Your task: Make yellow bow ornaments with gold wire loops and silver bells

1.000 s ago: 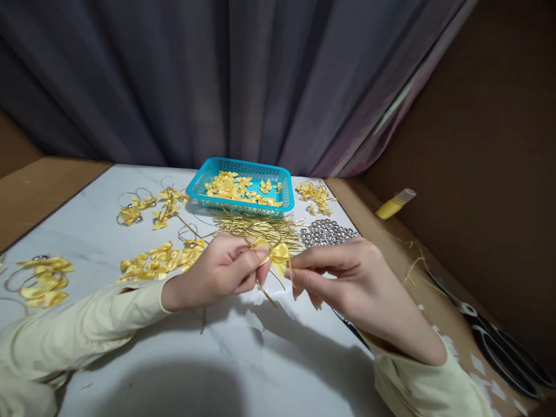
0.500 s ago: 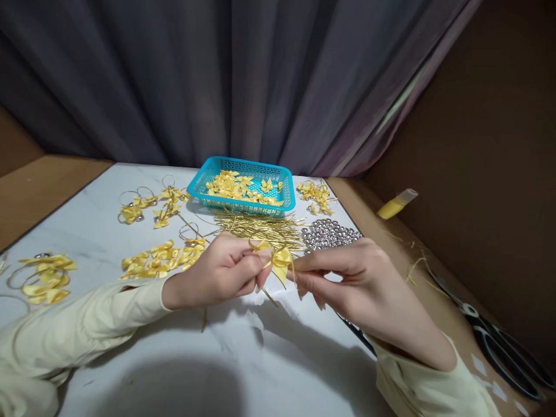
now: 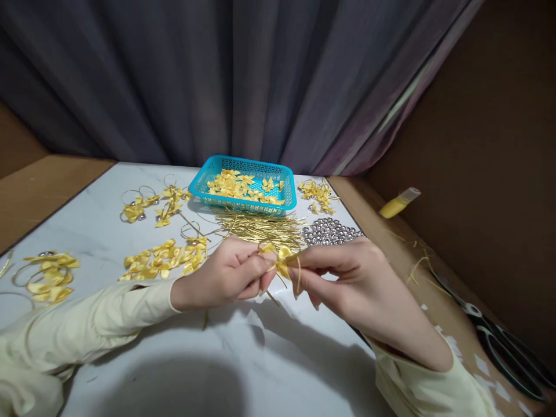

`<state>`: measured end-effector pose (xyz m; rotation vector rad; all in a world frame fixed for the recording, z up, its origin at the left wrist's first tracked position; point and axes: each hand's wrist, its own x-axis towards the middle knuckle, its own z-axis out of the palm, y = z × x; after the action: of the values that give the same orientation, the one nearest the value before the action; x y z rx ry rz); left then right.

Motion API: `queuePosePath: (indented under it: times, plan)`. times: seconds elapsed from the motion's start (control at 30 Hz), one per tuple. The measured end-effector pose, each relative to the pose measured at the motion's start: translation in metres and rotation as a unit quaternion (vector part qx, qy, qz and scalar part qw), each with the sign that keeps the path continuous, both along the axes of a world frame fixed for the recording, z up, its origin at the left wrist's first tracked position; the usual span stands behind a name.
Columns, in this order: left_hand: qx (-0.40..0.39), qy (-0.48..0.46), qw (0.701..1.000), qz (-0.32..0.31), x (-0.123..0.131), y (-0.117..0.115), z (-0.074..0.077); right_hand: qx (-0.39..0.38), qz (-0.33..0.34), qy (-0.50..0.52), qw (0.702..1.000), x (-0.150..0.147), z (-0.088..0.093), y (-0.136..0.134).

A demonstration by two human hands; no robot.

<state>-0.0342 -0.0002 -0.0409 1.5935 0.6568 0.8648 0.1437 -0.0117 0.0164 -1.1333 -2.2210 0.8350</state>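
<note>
Between my hands, above the white tabletop, is a yellow ribbon bow (image 3: 283, 263) with gold cord about it. My left hand (image 3: 230, 271) is closed, its thumb and fingers pinching the bow's left side. From the other side, the thumb and forefinger of my right hand (image 3: 343, 272) pinch the bow's right part. A thin strand loops down near the right fingertips, and a cord end sticks out below the bow. Just beyond my hands lies a pile of gold cords (image 3: 260, 227), with a heap of silver beads (image 3: 332, 231) to its right.
A blue basket (image 3: 243, 205) of yellow bows stands at the back. More bows (image 3: 163, 259), some with cord loops and silver beads, lie in groups on the left and back right. Scissors (image 3: 499, 341) and a yellow tube (image 3: 399, 202) rest at the right on the brown surface.
My right fingers have closed further over the bow, which now shows less of its ribbon. Both hands have shifted slightly; the view has moved a little.
</note>
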Motion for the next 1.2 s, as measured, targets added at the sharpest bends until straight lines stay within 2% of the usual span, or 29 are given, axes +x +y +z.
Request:
queuePosePath:
  times: [0.2,0.37,0.5,0.67,0.97,1.03,1.2]
  plan:
    - [0.075,0.022,0.996,0.038,-0.001,0.001,0.002,-0.056,0.004,0.022,0.998,0.004,-0.002,0.006]
    - [0.162,0.051,0.984,0.058,-0.001,0.000,0.003,-0.102,0.025,-0.008,0.994,0.010,0.000,0.008]
    - [0.229,0.073,0.969,0.055,-0.002,0.002,0.005,-0.093,0.035,-0.026,0.995,0.013,0.001,0.008]
    - [0.330,0.106,0.937,0.040,-0.004,0.003,0.006,-0.054,0.031,-0.012,0.998,0.010,0.002,0.005]
    - [0.408,0.128,0.902,0.051,-0.006,0.006,0.006,-0.068,0.021,0.001,0.997,0.009,-0.002,0.006]
    - [0.430,0.137,0.891,0.059,-0.006,0.007,0.006,-0.055,0.004,0.014,0.998,0.012,0.001,0.007]
    - [0.486,0.148,0.858,0.078,-0.004,0.010,0.004,0.017,-0.114,0.057,0.992,0.022,0.012,0.004]
